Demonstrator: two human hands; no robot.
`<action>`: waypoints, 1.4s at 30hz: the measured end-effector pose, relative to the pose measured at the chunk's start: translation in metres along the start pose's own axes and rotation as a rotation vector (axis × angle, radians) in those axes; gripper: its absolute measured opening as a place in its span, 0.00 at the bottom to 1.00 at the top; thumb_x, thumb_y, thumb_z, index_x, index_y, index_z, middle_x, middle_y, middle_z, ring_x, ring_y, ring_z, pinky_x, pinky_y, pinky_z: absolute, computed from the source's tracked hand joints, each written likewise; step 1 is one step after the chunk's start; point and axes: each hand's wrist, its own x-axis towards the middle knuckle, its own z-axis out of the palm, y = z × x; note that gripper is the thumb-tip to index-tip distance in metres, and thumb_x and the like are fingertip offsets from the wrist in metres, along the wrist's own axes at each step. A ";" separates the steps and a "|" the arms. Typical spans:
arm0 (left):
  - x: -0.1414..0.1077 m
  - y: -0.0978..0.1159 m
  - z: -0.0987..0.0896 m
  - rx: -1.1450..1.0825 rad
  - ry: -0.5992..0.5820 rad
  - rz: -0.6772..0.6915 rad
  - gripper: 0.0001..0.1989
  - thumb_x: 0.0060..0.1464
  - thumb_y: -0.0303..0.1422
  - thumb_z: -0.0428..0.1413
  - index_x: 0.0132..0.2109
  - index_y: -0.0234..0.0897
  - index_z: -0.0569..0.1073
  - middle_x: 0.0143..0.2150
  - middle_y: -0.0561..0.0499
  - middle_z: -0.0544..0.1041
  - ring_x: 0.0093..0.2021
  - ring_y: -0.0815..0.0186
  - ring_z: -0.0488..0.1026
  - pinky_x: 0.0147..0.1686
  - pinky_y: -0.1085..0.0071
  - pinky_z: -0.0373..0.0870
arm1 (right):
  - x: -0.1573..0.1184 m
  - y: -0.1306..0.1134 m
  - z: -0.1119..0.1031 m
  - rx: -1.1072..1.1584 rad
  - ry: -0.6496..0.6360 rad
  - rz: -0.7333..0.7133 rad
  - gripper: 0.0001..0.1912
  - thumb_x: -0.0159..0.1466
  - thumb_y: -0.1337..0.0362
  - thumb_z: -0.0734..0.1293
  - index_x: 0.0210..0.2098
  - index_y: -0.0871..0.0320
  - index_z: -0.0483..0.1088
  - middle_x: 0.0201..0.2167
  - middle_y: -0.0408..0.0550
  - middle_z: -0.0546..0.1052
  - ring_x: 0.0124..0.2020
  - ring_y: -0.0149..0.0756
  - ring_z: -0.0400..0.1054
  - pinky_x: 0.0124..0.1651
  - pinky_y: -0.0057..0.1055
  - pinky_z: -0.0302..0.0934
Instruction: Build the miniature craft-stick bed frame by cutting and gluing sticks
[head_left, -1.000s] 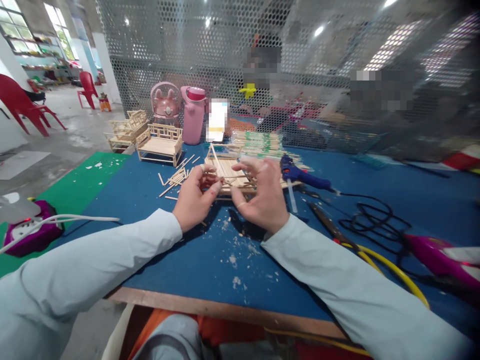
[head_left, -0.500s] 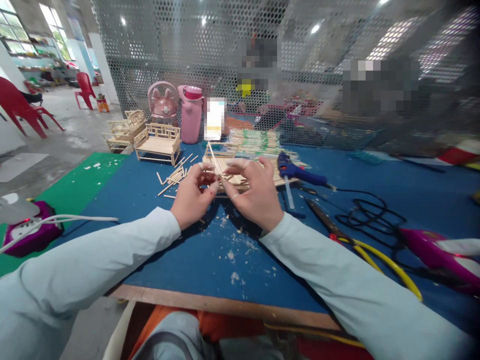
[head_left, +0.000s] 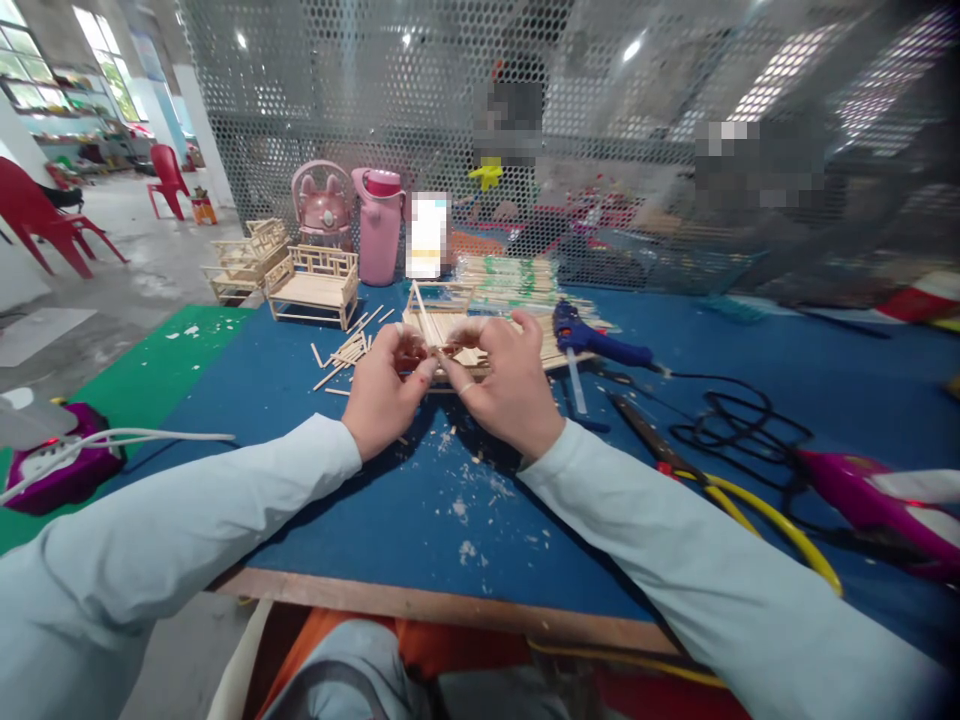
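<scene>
Fingertips of the left hand (head_left: pixel 381 398) and right hand (head_left: pixel 511 388) come together over the near side of a slatted wooden frame (head_left: pixel 448 326) on the blue tabletop (head_left: pixel 480 555). Both hands are curled narrow; whether either grips a piece cannot be told. Loose sticks (head_left: pixel 349 350) lie left of the frame, before a miniature bench (head_left: pixel 313 288); a blue glue gun (head_left: pixel 611 347) rests to its right.
</scene>
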 end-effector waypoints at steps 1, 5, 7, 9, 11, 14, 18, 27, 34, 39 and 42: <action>0.000 -0.001 0.000 0.001 0.002 0.009 0.09 0.51 0.24 0.56 0.37 0.37 0.63 0.32 0.56 0.69 0.32 0.73 0.70 0.34 0.74 0.70 | 0.000 0.000 0.000 0.003 -0.006 0.004 0.06 0.60 0.64 0.63 0.37 0.53 0.62 0.32 0.44 0.74 0.37 0.40 0.69 0.58 0.48 0.45; 0.000 -0.004 0.000 0.004 -0.001 0.028 0.08 0.52 0.24 0.55 0.37 0.37 0.63 0.32 0.55 0.69 0.33 0.72 0.71 0.36 0.72 0.70 | 0.001 -0.002 0.000 0.008 -0.007 0.026 0.06 0.59 0.64 0.63 0.36 0.53 0.61 0.32 0.44 0.74 0.37 0.39 0.69 0.58 0.48 0.45; -0.001 -0.006 -0.002 -0.016 -0.020 0.008 0.09 0.52 0.25 0.55 0.39 0.38 0.63 0.32 0.55 0.71 0.33 0.72 0.72 0.36 0.72 0.70 | 0.001 -0.003 0.001 0.007 -0.005 0.035 0.06 0.59 0.64 0.63 0.36 0.53 0.61 0.32 0.43 0.73 0.37 0.39 0.69 0.58 0.48 0.45; -0.001 -0.006 -0.004 -0.064 -0.052 -0.027 0.12 0.52 0.26 0.56 0.42 0.38 0.63 0.33 0.54 0.72 0.34 0.71 0.73 0.35 0.73 0.70 | 0.001 -0.003 0.001 0.007 -0.004 0.033 0.06 0.59 0.64 0.63 0.36 0.54 0.61 0.32 0.44 0.73 0.36 0.39 0.69 0.58 0.48 0.45; -0.002 -0.006 -0.005 -0.119 -0.072 -0.055 0.15 0.51 0.25 0.57 0.45 0.38 0.63 0.35 0.53 0.74 0.35 0.71 0.74 0.34 0.73 0.71 | 0.001 -0.002 0.000 0.006 -0.004 0.020 0.06 0.60 0.63 0.63 0.37 0.54 0.61 0.32 0.44 0.74 0.37 0.39 0.70 0.58 0.48 0.45; -0.002 -0.004 -0.005 -0.149 -0.050 -0.073 0.16 0.49 0.24 0.57 0.45 0.38 0.63 0.34 0.53 0.74 0.36 0.70 0.75 0.34 0.74 0.72 | 0.000 -0.002 0.000 0.001 -0.006 -0.003 0.08 0.59 0.64 0.63 0.39 0.53 0.61 0.34 0.45 0.75 0.39 0.40 0.70 0.59 0.49 0.43; -0.001 -0.001 -0.002 -0.124 -0.015 -0.084 0.16 0.49 0.23 0.57 0.44 0.38 0.64 0.33 0.54 0.74 0.34 0.71 0.75 0.32 0.75 0.71 | 0.000 -0.003 0.000 0.017 0.006 0.002 0.09 0.58 0.64 0.63 0.39 0.53 0.61 0.35 0.45 0.75 0.39 0.40 0.70 0.60 0.49 0.43; 0.001 0.000 0.000 -0.074 0.007 -0.056 0.12 0.48 0.22 0.56 0.39 0.37 0.63 0.31 0.55 0.72 0.30 0.73 0.73 0.29 0.76 0.68 | 0.005 -0.009 0.001 0.086 0.023 0.100 0.09 0.56 0.67 0.64 0.36 0.53 0.60 0.31 0.42 0.75 0.35 0.38 0.72 0.58 0.51 0.44; 0.001 -0.002 -0.006 -0.185 -0.120 -0.110 0.21 0.48 0.21 0.57 0.49 0.38 0.62 0.33 0.54 0.74 0.37 0.69 0.75 0.39 0.71 0.72 | 0.001 -0.001 -0.012 0.062 0.052 -0.047 0.19 0.53 0.70 0.62 0.45 0.54 0.62 0.41 0.49 0.75 0.45 0.45 0.70 0.59 0.55 0.48; 0.001 -0.006 -0.010 -0.195 -0.118 -0.099 0.26 0.45 0.20 0.59 0.51 0.38 0.62 0.37 0.53 0.73 0.37 0.70 0.74 0.41 0.69 0.73 | -0.004 0.012 -0.030 0.012 0.196 0.039 0.24 0.50 0.75 0.60 0.47 0.56 0.64 0.44 0.54 0.74 0.48 0.49 0.67 0.54 0.49 0.60; 0.001 -0.006 -0.009 -0.205 -0.112 -0.094 0.25 0.46 0.22 0.59 0.50 0.39 0.61 0.36 0.54 0.72 0.35 0.71 0.73 0.39 0.71 0.73 | -0.005 0.017 -0.031 0.042 0.136 0.098 0.21 0.51 0.74 0.61 0.45 0.56 0.66 0.42 0.52 0.75 0.46 0.47 0.69 0.51 0.47 0.62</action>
